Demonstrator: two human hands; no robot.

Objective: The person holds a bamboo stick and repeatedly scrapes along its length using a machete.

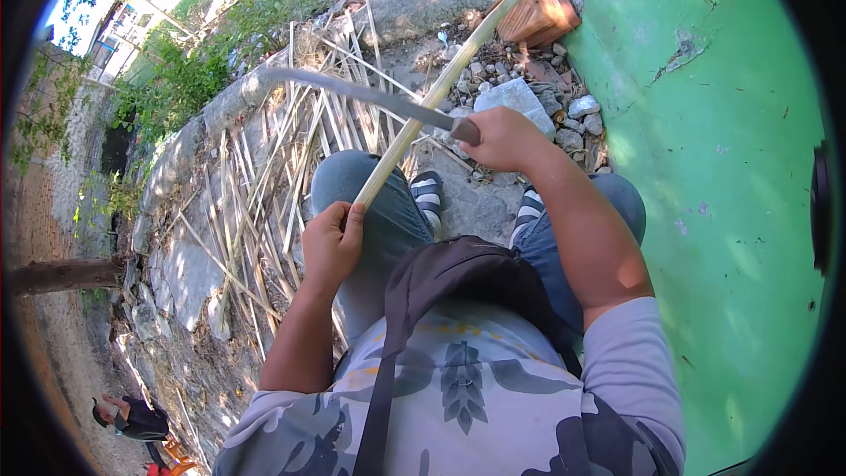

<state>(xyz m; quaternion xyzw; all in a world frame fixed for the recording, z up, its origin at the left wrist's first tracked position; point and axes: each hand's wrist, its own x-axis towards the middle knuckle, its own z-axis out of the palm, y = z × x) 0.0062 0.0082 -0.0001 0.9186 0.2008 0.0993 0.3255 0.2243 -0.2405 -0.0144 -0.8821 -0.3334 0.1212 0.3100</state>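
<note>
Strip of pale bamboo or wood, long and faintly streaked, slants past the left knee, its near end pinched in the fingers of the left hand. The right hand wraps a knife's brown handle, the grey blade crossing the strip; yellow shirt print is unreadable.

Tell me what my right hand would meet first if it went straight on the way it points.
Leaving aside the knife in it, your right hand would probably meet the strip in your left hand first, though depth there is hard to judge.
</note>
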